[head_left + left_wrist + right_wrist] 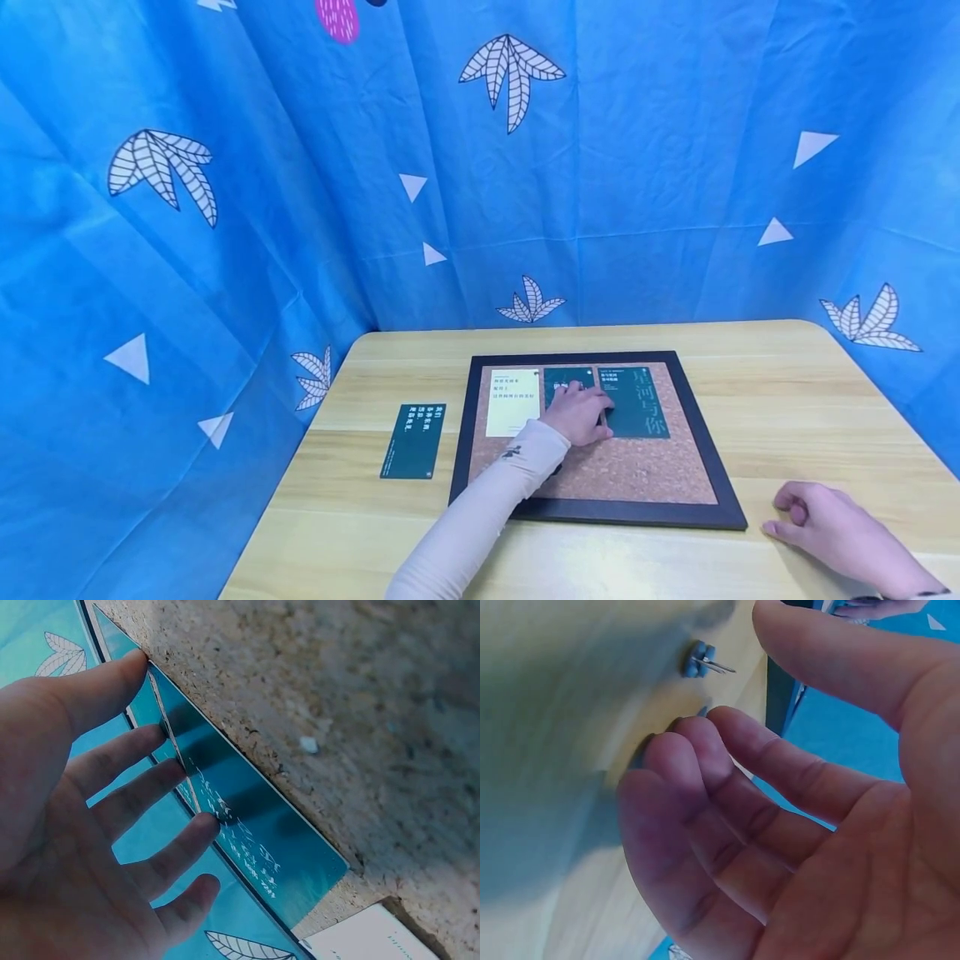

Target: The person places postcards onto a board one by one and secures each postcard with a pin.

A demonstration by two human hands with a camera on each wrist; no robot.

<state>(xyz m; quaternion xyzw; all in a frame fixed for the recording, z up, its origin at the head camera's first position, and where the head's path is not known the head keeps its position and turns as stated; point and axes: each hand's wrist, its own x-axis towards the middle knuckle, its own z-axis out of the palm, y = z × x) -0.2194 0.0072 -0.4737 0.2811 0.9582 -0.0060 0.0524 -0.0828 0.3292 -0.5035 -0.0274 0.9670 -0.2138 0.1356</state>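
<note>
A black-framed cork board (637,512) lies on the table. Across its upper part sit a pale yellow card (514,412), a middle green card (558,377) and a right green card (630,408). My left hand (579,414) rests over the middle card, fingers spread; the left wrist view has its thumb and fingertips along the edge where the two green cards meet. My right hand (832,529) rests on the table right of the board, fingers loosely bent and holding nothing. Beside its fingertips lie blue-grey push pins (697,661), points up and sideways.
Another green card (412,442) with white writing lies on the wooden table (322,508), left of the board. A blue patterned curtain (637,167) hangs behind and beside the table. Small pins show at the top corners of the cards.
</note>
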